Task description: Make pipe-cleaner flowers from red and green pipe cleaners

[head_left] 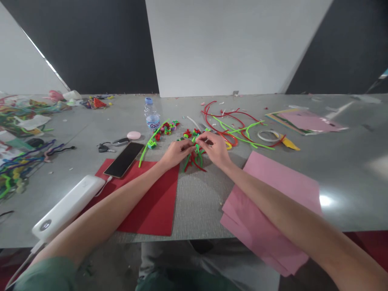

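Near the middle of the table, my left hand (pixel 178 152) and my right hand (pixel 214 147) meet fingertip to fingertip over a bundle of green and red pipe cleaners (pixel 198 159). Both hands are closed in a pinch on the top of this bundle, whose loose ends spread downward toward me. My fingers partly hide the pinched part. Just behind lie small twisted red and green pieces (pixel 187 133). Left of them, a long green pipe cleaner (pixel 147 149) lies beside more curled pieces (pixel 166 128).
A bottle (pixel 152 115) stands behind. Left are a phone (pixel 125 159), a white power bank (pixel 68 206) and red paper (pixel 148 202). Right are loose red and green pipe cleaners (pixel 242 129), a tape roll (pixel 268 136), pink paper (pixel 279 178) and a sheet stack (pixel 309 121).
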A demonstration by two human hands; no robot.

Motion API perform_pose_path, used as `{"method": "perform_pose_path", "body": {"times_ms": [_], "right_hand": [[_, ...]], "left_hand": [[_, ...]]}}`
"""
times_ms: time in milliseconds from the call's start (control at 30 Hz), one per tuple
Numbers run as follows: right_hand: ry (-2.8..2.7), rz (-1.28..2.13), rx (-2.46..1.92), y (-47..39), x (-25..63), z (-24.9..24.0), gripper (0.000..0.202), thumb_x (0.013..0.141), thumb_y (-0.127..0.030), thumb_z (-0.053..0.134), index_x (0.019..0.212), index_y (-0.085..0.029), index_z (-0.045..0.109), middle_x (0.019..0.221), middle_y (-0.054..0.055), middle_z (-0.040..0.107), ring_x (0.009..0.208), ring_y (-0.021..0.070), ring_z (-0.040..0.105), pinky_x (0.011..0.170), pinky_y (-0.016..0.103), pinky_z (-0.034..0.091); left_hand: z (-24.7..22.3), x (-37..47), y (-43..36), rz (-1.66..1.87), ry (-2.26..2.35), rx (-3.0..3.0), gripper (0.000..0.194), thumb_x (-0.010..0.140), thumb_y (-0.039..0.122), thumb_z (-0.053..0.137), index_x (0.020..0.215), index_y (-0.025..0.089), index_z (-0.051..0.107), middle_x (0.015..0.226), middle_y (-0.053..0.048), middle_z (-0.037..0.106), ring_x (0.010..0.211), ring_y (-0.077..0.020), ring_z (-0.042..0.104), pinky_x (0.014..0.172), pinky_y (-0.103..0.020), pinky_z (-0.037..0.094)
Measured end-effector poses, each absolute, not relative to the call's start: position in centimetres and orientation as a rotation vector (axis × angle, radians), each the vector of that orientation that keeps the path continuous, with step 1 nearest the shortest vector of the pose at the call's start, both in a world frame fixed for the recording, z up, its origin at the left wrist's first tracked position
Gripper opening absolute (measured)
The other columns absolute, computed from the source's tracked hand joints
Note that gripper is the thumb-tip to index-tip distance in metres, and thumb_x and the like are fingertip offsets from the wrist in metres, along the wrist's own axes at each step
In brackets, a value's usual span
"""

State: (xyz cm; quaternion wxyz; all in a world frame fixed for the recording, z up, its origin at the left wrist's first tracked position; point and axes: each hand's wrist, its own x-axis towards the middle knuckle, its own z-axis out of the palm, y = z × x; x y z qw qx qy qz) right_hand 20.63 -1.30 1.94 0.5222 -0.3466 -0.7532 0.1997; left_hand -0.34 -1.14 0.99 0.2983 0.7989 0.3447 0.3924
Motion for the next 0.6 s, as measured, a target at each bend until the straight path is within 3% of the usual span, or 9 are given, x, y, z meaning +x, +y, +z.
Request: {"method": "perform_pose_path", "body": {"times_ms": [233,600], "right_hand": [[-1.626,0.569,-0.852,-0.96,20.92,1.82,0.029,0.095,-0.051,0.078,0.087,-0.024,0.077,0.081,0.002,0.076,0.074,0.0181,0.067,0.068,0.031,0.052],[-1.646,0.653,-0.804,-1.32,20.21,1.61,0.027,0.091,-0.050,0.082,0.090,-0.024,0.075,0.086,0.002,0.076,0.077,0.0177,0.070,0.070,0.032,0.056]], "left_hand": [[0.92,-0.50,-0.76,1.075,0.861,2.082,0.036,0.102,0.043,0.062,0.078,0.018,0.069,0.070,0.000,0.056,0.065,-0.0135,0.050,0.059,-0.024,0.036],[1.13,-0.71,-0.95,0.943,0.758,1.901,0.036,0.100,0.049,0.069,0.087,0.017,0.080,0.071,-0.003,0.071,0.056,-0.0116,0.057,0.053,-0.023,0.041]]}}
